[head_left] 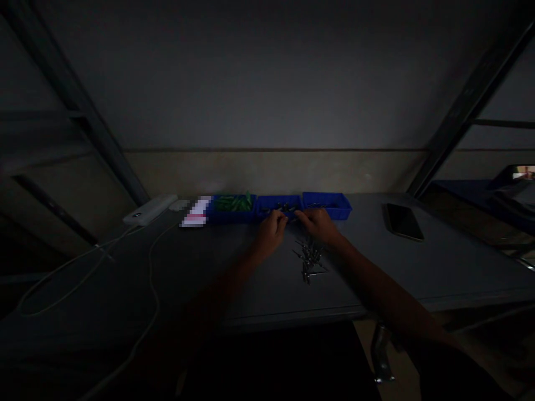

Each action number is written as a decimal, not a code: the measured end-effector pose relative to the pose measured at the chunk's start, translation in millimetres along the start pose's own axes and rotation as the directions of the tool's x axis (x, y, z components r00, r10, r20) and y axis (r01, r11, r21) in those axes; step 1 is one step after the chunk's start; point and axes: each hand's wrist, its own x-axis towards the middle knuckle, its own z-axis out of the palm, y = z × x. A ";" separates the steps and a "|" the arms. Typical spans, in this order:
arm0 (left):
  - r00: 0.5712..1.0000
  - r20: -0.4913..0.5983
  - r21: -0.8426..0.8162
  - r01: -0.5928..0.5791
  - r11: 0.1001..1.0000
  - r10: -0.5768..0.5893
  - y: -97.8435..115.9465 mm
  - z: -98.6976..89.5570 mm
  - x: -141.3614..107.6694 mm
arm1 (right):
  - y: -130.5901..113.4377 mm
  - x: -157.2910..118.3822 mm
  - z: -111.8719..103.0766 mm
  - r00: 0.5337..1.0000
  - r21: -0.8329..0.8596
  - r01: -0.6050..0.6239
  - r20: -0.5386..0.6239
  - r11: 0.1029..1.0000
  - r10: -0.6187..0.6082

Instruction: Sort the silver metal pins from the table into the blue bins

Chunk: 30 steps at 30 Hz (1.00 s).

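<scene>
In the dim head view, my left hand [271,231] is closed in a pinch in front of the middle blue bin [279,199]. What its fingers hold is too dark to make out. Beside it, my right hand [318,224] is also pinched, its fingertips a short way from the left ones. A small shiny bit shows by the right fingertips, too small to name. Dark and metallic small parts lie in the middle bin. Just below my right hand, a heap of thin metal pin-like parts [310,257] lies loose on the table.
A left blue bin [232,216] holds green pieces; a right blue bin [343,210] holds a few thin parts. A phone [403,221] lies on the grey table [200,278]. At the left are a white power strip [151,210] and a cable [152,278].
</scene>
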 end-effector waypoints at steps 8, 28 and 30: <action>0.891 0.402 0.044 -0.250 0.967 0.212 3.5 8.5 -12.1 | 50.8 3.1 -28.8 0.818 -0.242 -0.553 -0.340 0.797 0.465; 0.978 0.207 0.189 -0.013 0.982 -0.027 4.7 -26.2 -11.5 | -24.2 -10.1 -0.9 0.934 0.029 0.202 0.295 0.979 -0.201; 0.997 0.081 0.164 0.007 0.986 -0.020 17.4 -41.1 -36.8 | -28.4 -10.5 -3.9 0.939 0.047 0.214 0.266 0.976 -0.218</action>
